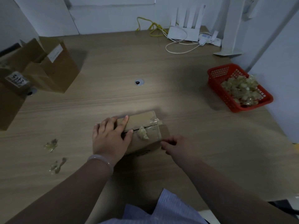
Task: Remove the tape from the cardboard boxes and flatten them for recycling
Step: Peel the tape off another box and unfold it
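Note:
A small brown cardboard box (142, 125) lies on the wooden table (161, 70) in front of me. My left hand (111, 136) rests flat on its left half, fingers spread over the top flaps. Clear tape (143, 135) is partly peeled and bunched in a lump along the centre seam, with more tape (156, 121) still stuck at the right end. My right hand (174, 145) is at the box's near right corner, fingers curled and pinching at the tape edge there.
Several larger open cardboard boxes (48, 67) stand at the left. A red basket (239, 88) of crumpled tape sits at the right. Loose tape scraps (51, 145) lie near left. A router (184, 31) and cables are at the back.

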Available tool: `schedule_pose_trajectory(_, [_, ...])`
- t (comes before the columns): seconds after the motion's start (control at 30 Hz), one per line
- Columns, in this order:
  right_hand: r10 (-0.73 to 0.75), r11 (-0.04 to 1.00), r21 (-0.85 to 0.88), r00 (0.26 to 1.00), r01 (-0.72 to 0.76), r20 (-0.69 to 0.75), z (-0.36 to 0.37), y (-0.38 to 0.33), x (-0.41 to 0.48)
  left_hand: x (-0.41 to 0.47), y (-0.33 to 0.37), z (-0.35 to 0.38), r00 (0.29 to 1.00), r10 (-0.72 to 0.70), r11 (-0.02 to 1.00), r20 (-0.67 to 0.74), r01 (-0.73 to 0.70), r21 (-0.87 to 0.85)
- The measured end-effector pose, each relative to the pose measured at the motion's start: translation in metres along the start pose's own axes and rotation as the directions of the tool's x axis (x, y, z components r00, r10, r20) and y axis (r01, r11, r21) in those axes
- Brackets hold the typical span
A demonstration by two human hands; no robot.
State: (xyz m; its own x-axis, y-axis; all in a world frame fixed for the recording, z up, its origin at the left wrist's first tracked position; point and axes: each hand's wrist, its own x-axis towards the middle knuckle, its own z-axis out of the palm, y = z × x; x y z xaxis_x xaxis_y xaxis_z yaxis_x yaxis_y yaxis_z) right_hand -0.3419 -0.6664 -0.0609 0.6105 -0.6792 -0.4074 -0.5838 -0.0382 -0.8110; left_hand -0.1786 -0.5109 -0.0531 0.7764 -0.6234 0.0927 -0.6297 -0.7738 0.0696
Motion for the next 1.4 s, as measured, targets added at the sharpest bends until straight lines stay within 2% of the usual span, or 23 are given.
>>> schedule_pose_trajectory(0.07, [-0.034,0.995,-0.095,0.999,0.032,-0.012,0.001,-0.001,0.000,0.000,0.001,-0.002,1.000,-0.002,1.000,0.001,0.002,-0.004])
schedule_pose_trajectory(0.13, [-0.024,0.997,-0.068,1.000,0.024,0.003,0.004,-0.001,0.001,0.000,0.001,-0.002,1.000,-0.003,1.000,0.000,0.003,-0.005])
schedule_pose_trajectory(0.27, [0.140,0.954,0.251,0.983,-0.167,0.123,0.006,-0.005,-0.003,0.000,0.001,-0.001,1.000,0.001,1.000,-0.005,-0.001,-0.009])
schedule_pose_trajectory(0.33, [0.177,0.928,0.299,0.968,-0.225,0.177,0.005,-0.006,-0.006,-0.001,0.001,-0.002,1.000,-0.001,1.000,-0.014,0.000,-0.025])
schedule_pose_trajectory(0.47, [0.109,0.967,0.220,0.989,-0.128,0.095,0.006,-0.006,-0.007,-0.001,0.001,-0.002,1.000,0.004,1.000,-0.011,-0.004,-0.013])
schedule_pose_trajectory(0.63, [0.143,0.910,0.380,0.986,-0.164,0.083,0.007,-0.006,-0.008,-0.001,0.000,-0.003,1.000,0.003,1.000,0.008,-0.003,-0.015])
schedule_pose_trajectory(0.7, [0.237,0.830,0.481,0.959,-0.283,0.155,0.005,-0.008,-0.008,-0.001,0.000,-0.003,1.000,0.007,1.000,0.010,-0.007,-0.013])
schedule_pose_trajectory(0.77, [0.316,0.690,0.576,0.898,-0.438,0.304,0.001,-0.012,-0.009,-0.001,0.000,-0.004,1.000,0.013,1.000,0.005,-0.013,-0.008])
schedule_pose_trajectory(0.83, [0.334,0.601,0.602,0.849,-0.526,0.409,-0.002,-0.013,-0.008,-0.002,0.000,-0.005,1.000,0.020,1.000,0.004,-0.020,0.008])
schedule_pose_trajectory(0.93, [0.331,0.538,0.617,0.817,-0.575,0.473,-0.001,-0.012,-0.007,-0.002,0.001,-0.005,1.000,0.017,1.000,0.011,-0.017,0.007])
schedule_pose_trajectory(1.13, [0.349,0.414,0.675,0.791,-0.611,0.502,0.004,-0.013,-0.004,-0.001,0.001,-0.004,1.000,0.010,1.000,0.008,-0.010,-0.002])
schedule_pose_trajectory(1.27, [0.352,0.407,0.711,0.817,-0.573,0.457,0.007,-0.014,-0.003,-0.001,0.000,-0.003,1.000,0.013,1.000,0.015,-0.013,-0.012])
schedule_pose_trajectory(1.33, [0.355,0.484,0.704,0.852,-0.519,0.385,0.006,-0.014,-0.001,-0.001,0.000,-0.003,1.000,0.014,1.000,0.011,-0.014,-0.011])
schedule_pose_trajectory(1.4, [0.312,0.616,0.663,0.904,-0.426,0.291,0.004,-0.014,0.000,-0.001,0.000,-0.004,1.000,0.010,1.000,0.013,-0.010,-0.015])
